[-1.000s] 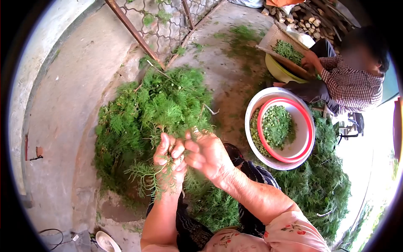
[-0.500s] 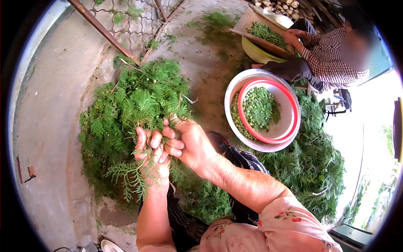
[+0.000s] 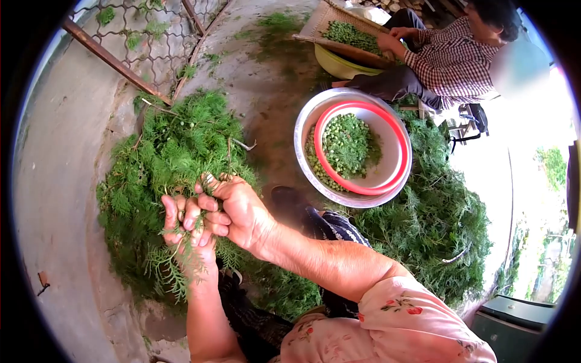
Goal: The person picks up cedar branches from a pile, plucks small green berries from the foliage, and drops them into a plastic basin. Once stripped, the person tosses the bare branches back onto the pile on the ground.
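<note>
A green, feathery evergreen sprig (image 3: 166,266) hangs from my left hand (image 3: 189,221), whose fingers are curled round its stem. My right hand (image 3: 233,209) presses close against the left, thumb and fingers pinched on the same sprig; the exact spot it grips is partly hidden. Both hands are over a large heap of cut evergreen branches (image 3: 163,151) on the ground. To the right stands a wide metal basin (image 3: 305,172), with a red-rimmed bowl (image 3: 396,124) inside it. Small green cones (image 3: 348,145) mixed with leaf bits lie in the bowl, and more lie in the basin.
Another person (image 3: 448,60) sits at upper right, holding a woven tray (image 3: 311,30) of green cones over a yellow-green tub (image 3: 333,63). A second branch heap (image 3: 436,212) lies right of my legs. A rusty metal bar (image 3: 115,60) crosses the upper left.
The whole view has shifted, so the heap, basin and other person appear further left. My hands stay together on the sprig, and the other person's head has turned or shifted.
</note>
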{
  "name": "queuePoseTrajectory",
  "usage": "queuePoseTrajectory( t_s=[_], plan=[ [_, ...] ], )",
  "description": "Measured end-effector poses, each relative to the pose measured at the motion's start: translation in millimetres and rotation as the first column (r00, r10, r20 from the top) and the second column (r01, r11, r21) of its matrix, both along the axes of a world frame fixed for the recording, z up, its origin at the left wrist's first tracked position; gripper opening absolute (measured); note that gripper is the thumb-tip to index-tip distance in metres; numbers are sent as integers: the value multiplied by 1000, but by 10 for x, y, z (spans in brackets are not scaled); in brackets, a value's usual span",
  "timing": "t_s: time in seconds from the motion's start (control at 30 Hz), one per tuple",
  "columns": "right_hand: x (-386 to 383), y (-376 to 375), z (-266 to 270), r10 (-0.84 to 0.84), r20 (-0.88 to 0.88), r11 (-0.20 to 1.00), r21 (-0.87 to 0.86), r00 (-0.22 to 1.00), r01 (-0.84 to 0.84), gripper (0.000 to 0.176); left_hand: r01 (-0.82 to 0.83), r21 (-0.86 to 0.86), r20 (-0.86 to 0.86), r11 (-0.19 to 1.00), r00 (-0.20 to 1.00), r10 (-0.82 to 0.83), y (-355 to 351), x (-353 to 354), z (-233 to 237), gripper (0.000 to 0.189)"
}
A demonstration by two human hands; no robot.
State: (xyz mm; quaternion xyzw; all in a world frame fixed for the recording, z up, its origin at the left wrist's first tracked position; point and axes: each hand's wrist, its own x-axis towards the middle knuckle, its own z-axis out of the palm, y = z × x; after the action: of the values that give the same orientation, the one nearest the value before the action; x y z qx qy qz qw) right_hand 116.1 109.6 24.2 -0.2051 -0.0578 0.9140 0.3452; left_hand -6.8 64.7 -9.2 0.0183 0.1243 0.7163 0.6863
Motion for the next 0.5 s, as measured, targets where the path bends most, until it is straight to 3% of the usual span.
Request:
queuePoseTrajectory(
  t_s=[0.17, 0.5],
  plan=[
    [-33, -33, 20, -41, -19, 995, -90, 999, 39, 21, 57, 117, 141, 992, 987, -74, 8, -47, -86, 45],
    [-115, -72, 35, -68, -41, 992, -113, 997, 63, 20, 17, 76, 146, 997, 989, -28, -55, -77, -8, 43]
  ],
)
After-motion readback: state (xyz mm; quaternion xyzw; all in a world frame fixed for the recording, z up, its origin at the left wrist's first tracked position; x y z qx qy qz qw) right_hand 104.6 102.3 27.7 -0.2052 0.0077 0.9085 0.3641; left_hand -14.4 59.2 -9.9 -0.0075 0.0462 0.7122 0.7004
